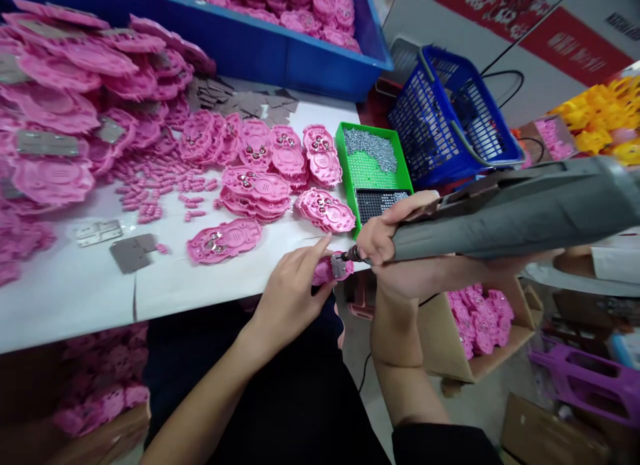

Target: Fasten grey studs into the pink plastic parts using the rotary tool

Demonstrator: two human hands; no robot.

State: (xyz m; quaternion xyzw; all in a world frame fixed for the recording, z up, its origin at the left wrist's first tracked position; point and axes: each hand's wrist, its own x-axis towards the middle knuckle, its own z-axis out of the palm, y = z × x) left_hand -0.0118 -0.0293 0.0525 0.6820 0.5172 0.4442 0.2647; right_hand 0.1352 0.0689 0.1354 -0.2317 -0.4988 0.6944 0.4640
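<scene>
Pinching the pink shell (322,271) from eight o'clock at the table's (200,286) near edge, likely to steady it, the left hand (293,288) faces the right hand (381,233) at two o'clock, wrapped round the grey screwdriver (500,215), seemingly for aim.

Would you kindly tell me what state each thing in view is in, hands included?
Left hand: holding a pink piece
Right hand: gripping a power tool
Power tool: tip at the grey plate; running unclear
Pink piece: held, grey plate on it
Green tray: open, holding small metal pieces
Blue bin: open, holding pink parts
Blue basket: open
Cardboard box: open, pink parts inside
</scene>
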